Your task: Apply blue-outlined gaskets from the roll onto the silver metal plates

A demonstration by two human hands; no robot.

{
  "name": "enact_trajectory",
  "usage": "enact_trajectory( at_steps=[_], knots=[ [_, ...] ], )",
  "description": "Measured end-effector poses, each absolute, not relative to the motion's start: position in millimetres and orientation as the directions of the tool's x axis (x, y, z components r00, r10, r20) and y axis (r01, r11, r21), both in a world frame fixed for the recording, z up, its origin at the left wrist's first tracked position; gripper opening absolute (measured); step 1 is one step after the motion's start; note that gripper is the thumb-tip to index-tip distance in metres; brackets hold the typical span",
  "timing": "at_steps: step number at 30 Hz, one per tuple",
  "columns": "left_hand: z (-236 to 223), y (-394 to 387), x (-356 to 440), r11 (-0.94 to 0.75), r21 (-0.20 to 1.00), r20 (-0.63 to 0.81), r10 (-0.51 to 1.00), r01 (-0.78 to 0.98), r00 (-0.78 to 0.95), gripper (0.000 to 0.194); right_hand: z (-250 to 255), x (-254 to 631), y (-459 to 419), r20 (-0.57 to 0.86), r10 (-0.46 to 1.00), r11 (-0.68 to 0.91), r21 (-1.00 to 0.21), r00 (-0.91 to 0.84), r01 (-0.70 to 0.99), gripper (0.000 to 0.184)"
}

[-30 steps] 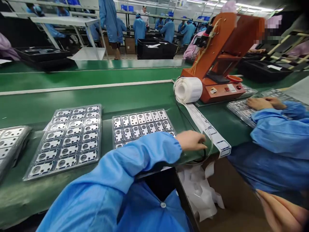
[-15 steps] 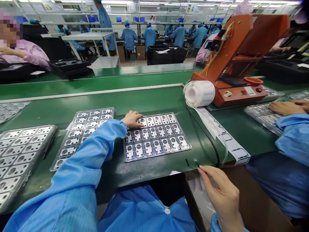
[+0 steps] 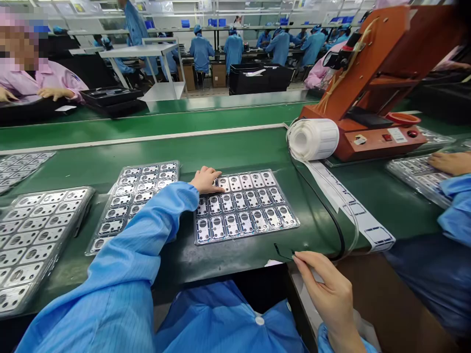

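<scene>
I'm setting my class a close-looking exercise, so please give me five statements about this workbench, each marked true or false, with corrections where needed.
1. The left hand is at a corner of a tray of silvery parts. True.
2. Nothing is held in the other hand. False: the right hand pinches a thin dark strip.
3. A white roll lies near the base of an orange machine. True.
4. Both of the person's hands wear gloves. False: both are bare.
5. A white strip with dark outlines runs from the roll toward the near edge of the green table. True.
</scene>
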State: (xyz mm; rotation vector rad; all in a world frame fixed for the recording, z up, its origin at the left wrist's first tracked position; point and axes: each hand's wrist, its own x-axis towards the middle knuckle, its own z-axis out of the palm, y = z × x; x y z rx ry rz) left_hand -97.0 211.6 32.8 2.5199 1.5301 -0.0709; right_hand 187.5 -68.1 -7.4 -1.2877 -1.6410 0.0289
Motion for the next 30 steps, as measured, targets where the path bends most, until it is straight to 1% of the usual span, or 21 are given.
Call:
enact_trajectory(
  at_steps=[2, 4, 7, 10, 14, 15, 16, 17, 18, 19, 20, 22, 24, 26, 28, 30],
  knots=[
    [32.3, 211.4, -97.6, -0.442, 0.135, -0.139, 0.878, 0.887, 0.458, 0.078, -7.0, 184.9, -66.6, 0.67, 0.738, 0.432, -0.561, 0.081, 0.706, 0.016],
    [33.0, 209.0, -96.8, -0.446, 0.139, -0.122, 0.878, 0.884, 0.462, 0.072, -5.9, 182.7, -65.2, 0.67, 0.737, 0.427, -0.564, 0.088, 0.707, 0.015],
    [34.6, 203.5, -94.5, -0.454, 0.16, -0.056, 0.883, 0.877, 0.467, 0.062, -3.8, 179.6, -63.0, 0.67, 0.736, 0.417, -0.559, 0.094, 0.716, 0.013],
    [35.5, 200.0, -91.8, -0.453, 0.212, 0.021, 0.888, 0.866, 0.46, 0.055, -1.6, 176.9, -61.0, 0.666, 0.739, 0.411, -0.562, 0.098, 0.718, 0.012],
    [45.1, 187.7, -84.6, -0.427, 0.305, 0.115, 0.904, 0.851, 0.412, 0.035, 2.1, 175.2, -60.4, 0.664, 0.736, 0.397, -0.582, 0.133, 0.71, 0.012],
    [50.3, 179.5, -82.0, -0.415, 0.358, 0.143, 0.91, 0.836, 0.39, 0.032, 2.7, 175.0, -60.7, 0.666, 0.731, 0.393, -0.59, 0.15, 0.706, 0.012],
    [56.5, 168.5, -79.2, -0.403, 0.435, 0.164, 0.915, 0.805, 0.369, 0.029, 3.0, 174.8, -61.1, 0.665, 0.727, 0.386, -0.602, 0.172, 0.698, 0.012],
    [63.2, 154.5, -76.3, -0.388, 0.554, 0.18, 0.92, 0.737, 0.349, 0.027, 2.8, 174.3, -61.6, 0.657, 0.726, 0.372, -0.623, 0.203, 0.688, 0.012],
    [69.6, 137.9, -73.3, -0.361, 0.692, 0.177, 0.925, 0.626, 0.337, 0.025, 2.1, 173.4, -62.1, 0.64, 0.727, 0.35, -0.655, 0.247, 0.67, 0.01],
    [75.1, 119.4, -70.2, -0.323, 0.805, 0.145, 0.92, 0.497, 0.363, 0.025, 1.0, 172.2, -62.4, 0.609, 0.733, 0.317, -0.7, 0.303, 0.64, 0.008],
    [79.0, 99.7, -66.9, -0.275, 0.883, 0.113, 0.912, 0.381, 0.395, 0.025, -0.5, 170.5, -62.6, 0.56, 0.743, 0.276, -0.755, 0.367, 0.595, 0.005],
    [79.4, 61.0, -59.4, -0.126, 0.963, 0.013, 0.906, 0.239, 0.424, 0.027, -4.0, 165.9, -62.4, 0.43, 0.764, 0.2, -0.867, 0.481, 0.457, 0.007],
    [69.1, 28.6, -49.9, 0.068, 0.987, -0.126, 0.884, 0.144, 0.451, 0.035, -6.8, 160.7, -61.4, 0.289, 0.792, 0.15, -0.946, 0.538, 0.287, 0.013],
    [50.9, 6.8, -39.0, 0.239, 0.968, -0.245, 0.849, 0.073, 0.468, 0.045, -8.0, 155.8, -60.2, 0.177, 0.825, 0.121, -0.983, 0.536, 0.138, 0.018],
    [31.1, -4.2, -28.3, 0.333, 0.943, -0.302, 0.825, 0.02, 0.479, 0.05, -8.1, 152.1, -59.9, 0.097, 0.855, 0.093, -0.995, 0.509, 0.035, 0.021],
    [15.7, -7.3, -20.2, 0.369, 0.929, -0.32, 0.809, -0.004, 0.493, 0.051, -8.6, 150.0, -61.0, 0.046, 0.874, 0.06, -0.998, 0.483, -0.015, 0.023]
  ],
)
